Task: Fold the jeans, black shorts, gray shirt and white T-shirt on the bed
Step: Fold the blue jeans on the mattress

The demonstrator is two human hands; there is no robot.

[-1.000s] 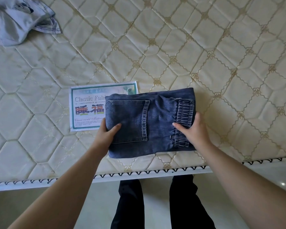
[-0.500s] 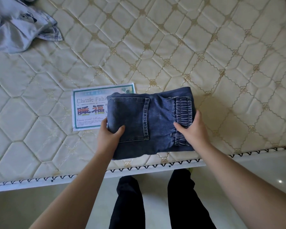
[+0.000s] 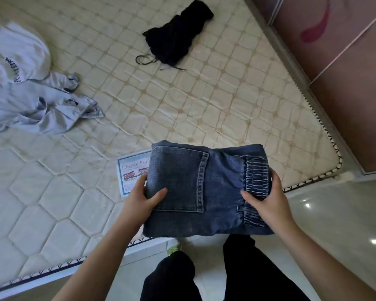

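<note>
The folded blue jeans [image 3: 206, 187] are held up over the bed's near edge, back pocket facing me. My left hand [image 3: 142, 197] grips their left side and my right hand [image 3: 267, 200] grips the elastic waistband on the right. Black shorts [image 3: 176, 34] with a loose drawstring lie crumpled at the far side of the bed. A gray shirt [image 3: 41, 111] lies bunched at the left, with a white T-shirt [image 3: 15, 53] with dark lettering just behind it.
The quilted cream mattress [image 3: 204, 105] has a printed label [image 3: 130, 174] partly hidden by the jeans. A reddish-brown wardrobe [image 3: 345, 72] stands right of the bed. Shiny tiled floor [image 3: 345, 224] and my dark trouser legs [image 3: 204, 276] are below.
Both hands have lifted the folded jeans off the mattress and toward me. My view has swung up and right, bringing the black shorts, white T-shirt and wardrobe into sight.
</note>
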